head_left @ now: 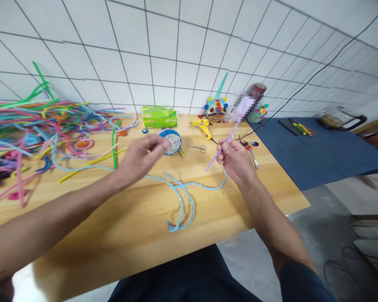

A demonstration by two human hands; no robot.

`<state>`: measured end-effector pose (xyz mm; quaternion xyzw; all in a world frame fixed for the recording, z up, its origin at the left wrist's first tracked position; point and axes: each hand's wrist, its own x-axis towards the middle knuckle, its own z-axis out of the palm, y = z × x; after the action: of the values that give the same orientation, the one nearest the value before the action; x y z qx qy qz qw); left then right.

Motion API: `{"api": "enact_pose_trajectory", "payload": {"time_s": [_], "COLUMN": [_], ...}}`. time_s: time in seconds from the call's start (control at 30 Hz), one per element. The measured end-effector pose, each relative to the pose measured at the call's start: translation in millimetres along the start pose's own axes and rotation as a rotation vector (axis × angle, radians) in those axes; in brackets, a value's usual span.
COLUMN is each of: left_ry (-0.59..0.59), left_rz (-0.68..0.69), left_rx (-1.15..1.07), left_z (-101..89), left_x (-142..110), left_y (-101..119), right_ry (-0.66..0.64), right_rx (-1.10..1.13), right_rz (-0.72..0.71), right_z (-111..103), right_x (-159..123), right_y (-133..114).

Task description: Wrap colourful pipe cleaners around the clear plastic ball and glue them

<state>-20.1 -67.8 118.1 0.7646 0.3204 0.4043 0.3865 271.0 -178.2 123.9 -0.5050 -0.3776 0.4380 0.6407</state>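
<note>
Purple strand point(231, 134), just one, is pinched in the right hand point(235, 158)

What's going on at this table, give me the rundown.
A person's right hand holds a fuzzy purple stem over the wooden table. The left hand is by a blue-rimmed container, fingers curled; whether it grips anything is unclear. Light-blue stems lie crossed between the arms, with scissors and a yellow glue gun beyond.
</note>
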Motion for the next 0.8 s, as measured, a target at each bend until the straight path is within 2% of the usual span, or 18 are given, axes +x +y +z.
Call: {"api": "enact_pose_trajectory", "payload": {"time_s": [0.1, 0.17, 0.2, 0.27, 0.37, 0.47, 0.67, 0.8], "left_ry": [-0.284, -0.391, -0.409, -0.429, -0.430, -0.414, -0.384, -0.334], "left_rz": [-0.122, -0.231, -0.276, -0.333, -0.356, -0.323, -0.242, -0.188], "left_rx": [-0.115, -0.222, -0.283, -0.364, -0.405, -0.395, -0.404, -0.415], "left_z": [34.0, 53.0, 59.8, 67.7, 68.4, 64.6, 63.7, 61.3], "left_x": [-22, -31, -33, -36, -40, -43, -46, -46], "left_y": [19, 21, 19, 16, 14, 17, 22, 21], "right_ry": [-0.043, -0.073, -0.088, -0.106, -0.117, -0.153, -0.211, -0.203], "right_rx": [0.014, -0.008, -0.019, -0.025, 0.000, -0.029, -0.323, -0.328], "right_rz": [-0.043, -0.071, -0.078, -0.086, -0.089, -0.084, -0.132, -0.123], "right_z": [16, 25, 29, 33, 35, 34, 34, 37], "right_x": [-6, -10, -11, -16, -22, -28, -30, -24], "right_y": [-1, 0, 0, 2, 5, 11, 18, 17]}}
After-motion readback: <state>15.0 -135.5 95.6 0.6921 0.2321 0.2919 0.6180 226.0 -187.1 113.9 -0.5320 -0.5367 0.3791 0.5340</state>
